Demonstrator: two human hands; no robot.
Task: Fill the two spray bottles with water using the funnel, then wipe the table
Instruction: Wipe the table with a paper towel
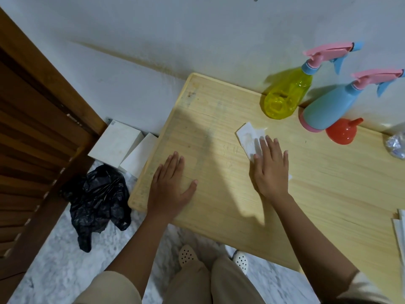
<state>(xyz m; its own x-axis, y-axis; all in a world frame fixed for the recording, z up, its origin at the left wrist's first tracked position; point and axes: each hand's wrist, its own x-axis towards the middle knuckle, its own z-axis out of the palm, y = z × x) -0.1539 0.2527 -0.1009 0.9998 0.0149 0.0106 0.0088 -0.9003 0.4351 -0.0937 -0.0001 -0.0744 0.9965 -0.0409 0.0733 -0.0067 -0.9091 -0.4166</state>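
Pressing flat on worktop (317, 194) near frame centre: left hand (169, 189), palm down, fingers spread, holding nothing. Right hand (270, 170) just beyond, also flat with fingers extended, resting on white tissue (248, 137), not gripping it. Farther back, right of centre: orange funnel (343, 132) lying mouth-down beside blue spray bottle (328, 108). Yellow spray bottle (285, 97) left of blue one, near wall in upper right. Both bottles capped with pink-and-blue trigger heads.

Left hand (169, 185) is lying flat, palm down, fingers extended, near the tabletop's left edge. Right hand (270, 170) is pressing flat, fingers together, mid-tabletop.
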